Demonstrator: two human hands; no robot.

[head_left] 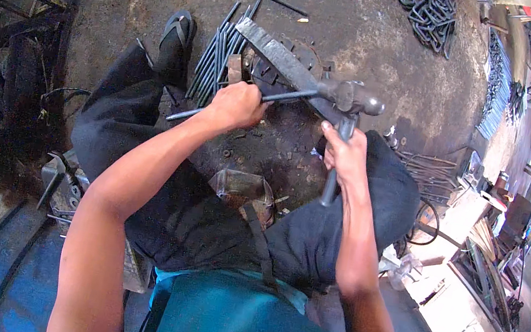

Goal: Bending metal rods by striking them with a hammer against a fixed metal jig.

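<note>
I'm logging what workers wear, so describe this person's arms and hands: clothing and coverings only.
Both forearms come in bare, with no sleeves showing along them. The left hand and the right hand wear no gloves, and no watch, band or ring is visible. The teal short-sleeved shirt covers the torso, and a dark strap runs down over the black trousers.

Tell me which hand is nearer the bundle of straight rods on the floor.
Left. The left hand grips a thin rod right beside the bundle of straight rods; the right hand holds a hammer farther over.
</note>
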